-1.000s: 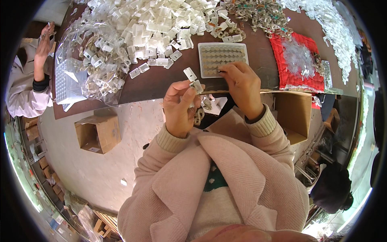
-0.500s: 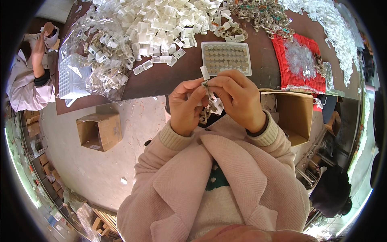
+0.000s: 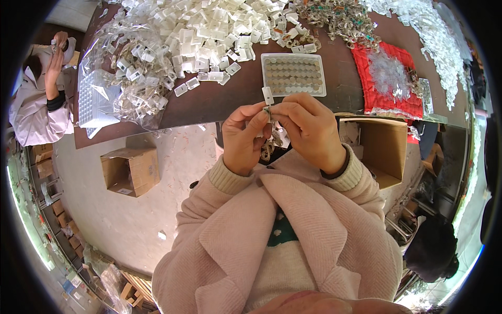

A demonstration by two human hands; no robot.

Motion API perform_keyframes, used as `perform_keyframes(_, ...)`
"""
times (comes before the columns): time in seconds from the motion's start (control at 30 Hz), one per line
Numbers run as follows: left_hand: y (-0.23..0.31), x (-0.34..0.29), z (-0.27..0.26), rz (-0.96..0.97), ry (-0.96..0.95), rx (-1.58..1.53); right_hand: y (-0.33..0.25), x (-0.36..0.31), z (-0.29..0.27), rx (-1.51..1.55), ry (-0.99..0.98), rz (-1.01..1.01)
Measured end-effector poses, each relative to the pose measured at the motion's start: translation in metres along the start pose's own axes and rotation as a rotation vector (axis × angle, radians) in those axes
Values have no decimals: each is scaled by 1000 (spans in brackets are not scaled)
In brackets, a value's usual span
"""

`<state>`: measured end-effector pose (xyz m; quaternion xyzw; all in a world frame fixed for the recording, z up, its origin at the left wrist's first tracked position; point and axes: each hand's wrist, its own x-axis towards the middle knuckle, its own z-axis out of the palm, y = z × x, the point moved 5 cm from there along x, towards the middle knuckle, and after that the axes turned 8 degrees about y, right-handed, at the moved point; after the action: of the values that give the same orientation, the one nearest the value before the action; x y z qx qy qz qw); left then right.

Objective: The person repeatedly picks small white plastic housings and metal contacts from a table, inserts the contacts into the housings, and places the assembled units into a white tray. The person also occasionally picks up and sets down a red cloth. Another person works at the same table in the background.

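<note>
Both hands have drawn together at centre frame since a second ago. Left hand (image 3: 244, 137) and right hand (image 3: 309, 130) pinch a small white plastic piece (image 3: 267, 96) between fingertips, probably fitting a part, though that is hidden. Above it lies the white tray (image 3: 293, 57), within easy reach.

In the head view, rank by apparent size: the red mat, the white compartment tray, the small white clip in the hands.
Largest to smallest:
1. red mat
2. white compartment tray
3. small white clip, pinched between both hands, though nearer the camera.
</note>
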<state>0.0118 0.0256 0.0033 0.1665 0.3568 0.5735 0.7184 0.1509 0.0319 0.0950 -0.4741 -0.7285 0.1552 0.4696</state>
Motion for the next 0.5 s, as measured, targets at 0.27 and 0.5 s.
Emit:
perform_keyframes(0.27, -2, 3, 0, -111, -70, -83, 2, 2, 1, 3, 181, -114)
perform_keyframes(0.5, -5, 3, 0, -163, -54, -85, 8, -5, 0, 42, 288, -105)
